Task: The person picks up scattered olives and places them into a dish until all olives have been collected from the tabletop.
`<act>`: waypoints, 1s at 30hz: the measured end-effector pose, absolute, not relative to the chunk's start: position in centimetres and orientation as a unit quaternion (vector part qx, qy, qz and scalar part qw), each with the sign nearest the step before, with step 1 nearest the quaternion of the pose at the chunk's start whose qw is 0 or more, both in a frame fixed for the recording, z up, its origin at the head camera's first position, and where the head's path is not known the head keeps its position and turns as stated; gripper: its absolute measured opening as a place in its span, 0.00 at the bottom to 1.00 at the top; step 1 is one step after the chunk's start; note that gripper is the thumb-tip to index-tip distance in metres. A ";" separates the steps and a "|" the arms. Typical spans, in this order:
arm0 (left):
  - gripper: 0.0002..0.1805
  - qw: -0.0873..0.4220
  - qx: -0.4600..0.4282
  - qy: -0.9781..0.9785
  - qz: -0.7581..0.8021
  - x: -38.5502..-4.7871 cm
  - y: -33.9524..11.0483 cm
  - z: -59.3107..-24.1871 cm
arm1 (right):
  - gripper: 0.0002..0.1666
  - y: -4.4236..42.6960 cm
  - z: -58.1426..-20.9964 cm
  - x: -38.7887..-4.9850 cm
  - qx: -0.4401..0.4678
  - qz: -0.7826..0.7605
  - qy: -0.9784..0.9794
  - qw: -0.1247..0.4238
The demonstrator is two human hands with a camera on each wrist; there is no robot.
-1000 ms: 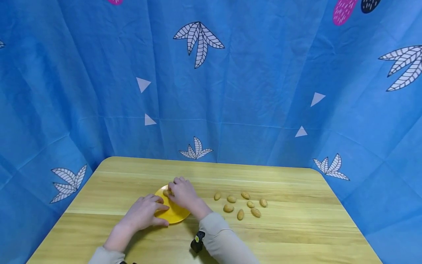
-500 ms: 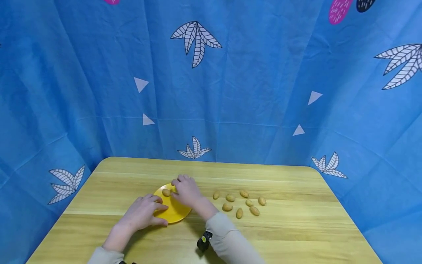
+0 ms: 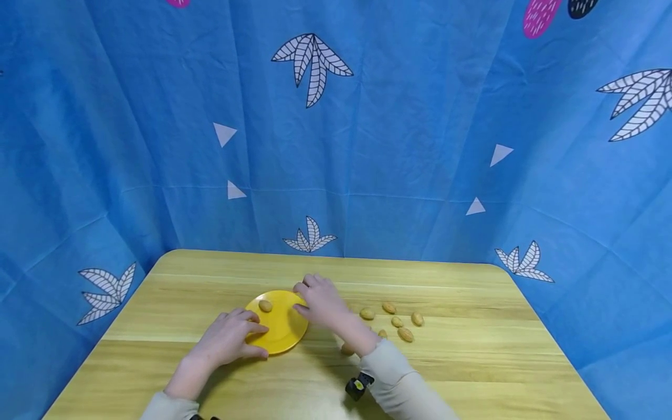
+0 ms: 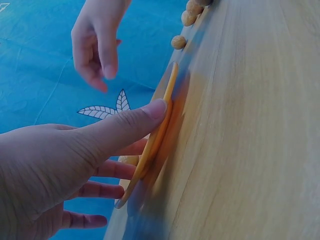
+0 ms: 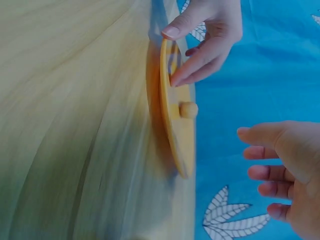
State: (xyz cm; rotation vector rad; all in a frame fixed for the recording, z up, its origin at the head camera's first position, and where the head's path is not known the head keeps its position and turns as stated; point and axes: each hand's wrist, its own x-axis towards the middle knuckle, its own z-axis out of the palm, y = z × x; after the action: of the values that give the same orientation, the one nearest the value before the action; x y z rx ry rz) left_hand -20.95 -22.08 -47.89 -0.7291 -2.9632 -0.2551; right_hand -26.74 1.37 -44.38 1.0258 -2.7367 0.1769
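Toward the left on the pale, wood-grained tabletop there's a yellow plate, round, smooth and pretty shallow. Seen edge-on in the wrist views it's thin and looks more orange. One nut-like piece sits on it, over toward the far left side: light brown, plump, roughly oval. Off to the right a bunch of loose pieces is scattered right on the tabletop, tan and mostly oval, kinda rough-looking. A couple are partly hidden behind the right forearm, so no exact count from this angle.

As for where the plate is compared to the hands: the left grip, a bare hand, is at the plate's left side and touching it. It's spread, with the thumb on the near rim and the index finger reaching in over the yellow surface. The left wrist view shows the thumb tip resting on the edge and the other fingers fanned out. The nut-like piece is just past those fingertips, close but apart from them.

The right grip, the other bare hand, is by the plate's right rim, so the plate is between the two. Fingers and thumb are loosely bent and spread, with an obvious gap between them. In the head view its fingertips overlap the rim, but the right wrist view shows it's apart from the plate. The loose pieces lie right of it, near the forearm.
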 end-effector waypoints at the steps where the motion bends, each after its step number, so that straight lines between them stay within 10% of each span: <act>1: 0.29 0.041 -0.239 -0.967 -0.085 -20.9 -22.1 -47.9 | 0.18 1.8 -44.2 -26.5 0.350 0.062 -0.928 0.109; 30: 0.29 0.039 -0.237 -0.967 -0.088 -20.9 -22.1 -47.9 | 0.15 11.8 -46.2 -21.7 0.350 0.106 -0.925 0.101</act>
State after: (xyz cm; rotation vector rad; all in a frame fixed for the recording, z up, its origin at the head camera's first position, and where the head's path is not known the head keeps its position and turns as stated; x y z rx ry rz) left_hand -20.92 -22.12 -47.94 -0.7273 -2.9633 -0.2697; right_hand -21.66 11.78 -46.18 1.0346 -2.7325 0.3133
